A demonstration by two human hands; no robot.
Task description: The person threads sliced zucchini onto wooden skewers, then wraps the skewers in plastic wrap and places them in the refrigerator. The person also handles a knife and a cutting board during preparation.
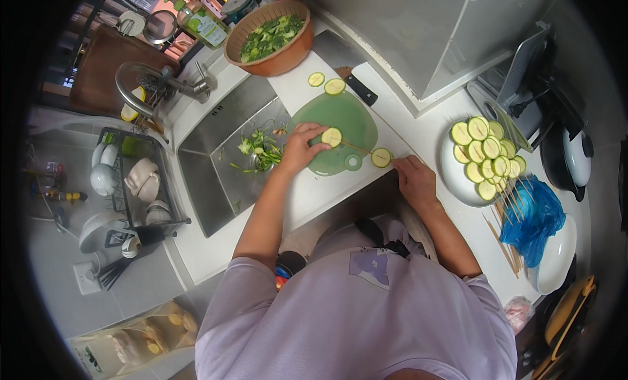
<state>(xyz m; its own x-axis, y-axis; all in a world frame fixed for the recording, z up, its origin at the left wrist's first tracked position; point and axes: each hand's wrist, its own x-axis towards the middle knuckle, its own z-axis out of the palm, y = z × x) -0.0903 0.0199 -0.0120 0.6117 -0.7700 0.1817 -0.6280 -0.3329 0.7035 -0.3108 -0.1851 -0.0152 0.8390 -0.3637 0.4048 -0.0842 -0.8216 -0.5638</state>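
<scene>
My left hand (pixel 303 145) pinches a round zucchini slice (pixel 331 137) over a green cutting board (pixel 321 112). A thin wooden skewer (pixel 357 148) runs from that slice to a second zucchini slice (pixel 381 158) at the board's right. My right hand (pixel 416 181) has its fingertips closed at the outer edge of the second slice, around the skewer's end, which the fingers mostly hide. Two loose slices, a smaller one (pixel 316 79) and a larger one (pixel 335 87), lie beyond the board. Near them rests a black-handled knife (pixel 362 89), its blade largely hidden.
At right, a white plate (pixel 449 176) bears many skewered slices, beside loose skewers (pixel 505 245) and a blue plastic bag (pixel 532 223). The sink (pixel 203 171) at left holds vegetable scraps (pixel 260 152). An orange basket (pixel 289 51) of broccoli stands behind, near the faucet (pixel 132 78).
</scene>
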